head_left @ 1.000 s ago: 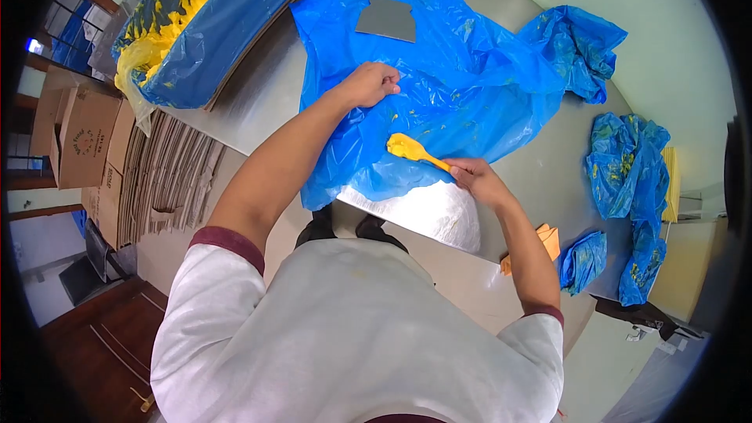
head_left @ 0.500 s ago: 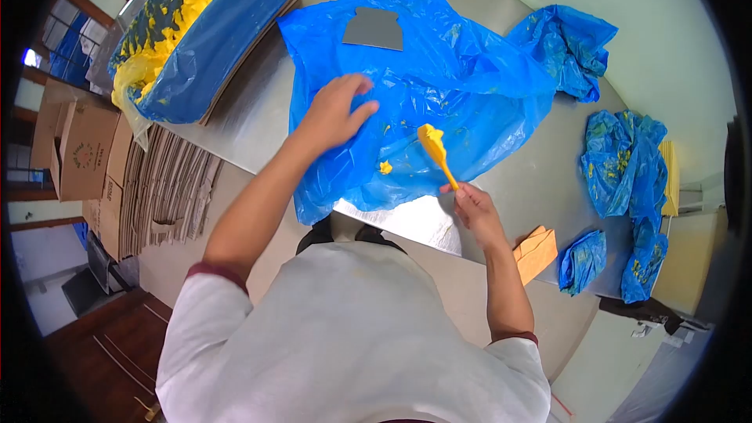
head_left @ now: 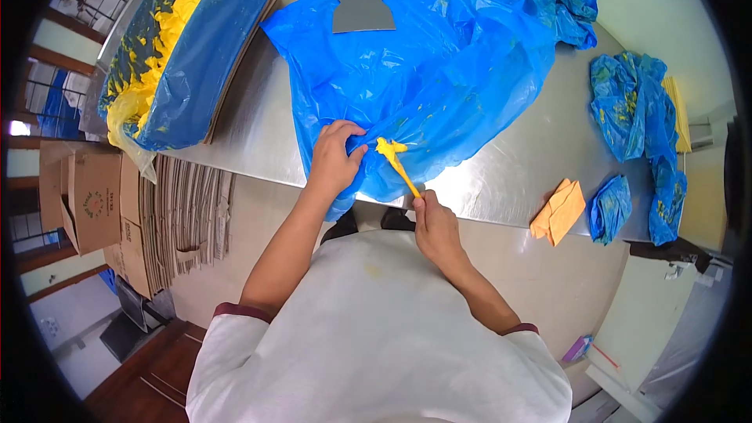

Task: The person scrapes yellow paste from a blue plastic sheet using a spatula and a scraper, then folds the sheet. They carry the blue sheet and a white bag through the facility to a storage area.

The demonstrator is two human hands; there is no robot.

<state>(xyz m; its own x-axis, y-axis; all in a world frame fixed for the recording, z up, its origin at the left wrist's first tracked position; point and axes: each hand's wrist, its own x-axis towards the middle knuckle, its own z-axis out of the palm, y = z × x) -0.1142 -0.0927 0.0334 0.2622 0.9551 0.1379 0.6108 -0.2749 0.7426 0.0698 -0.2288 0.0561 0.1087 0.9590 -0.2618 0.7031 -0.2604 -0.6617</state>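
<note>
A large blue plastic bag (head_left: 423, 55) lies spread on the metal table. My left hand (head_left: 335, 158) is at its near edge, fingers curled on a gathered fold of the plastic. My right hand (head_left: 439, 225) grips the handle of a yellow spatula (head_left: 403, 172), whose tip carries a lump of soft yellow paste (head_left: 389, 148). That tip is over the plastic, just right of my left fingers. Farther back on the bag rests a flat grey scraper (head_left: 364, 14).
At the left stands a blue-lined container (head_left: 207, 55) of yellow paste. Crumpled blue plastic (head_left: 548, 0) and smeared blue bags (head_left: 630, 106) lie at the right, near a folded orange cloth (head_left: 558, 211) and a small blue bundle (head_left: 611, 209). Flattened cardboard (head_left: 188, 215) stands below the table's left edge.
My left hand has come down to the bag's near edge and closed on the plastic. My right hand has moved left with the spatula, bringing its tip beside my left hand.
</note>
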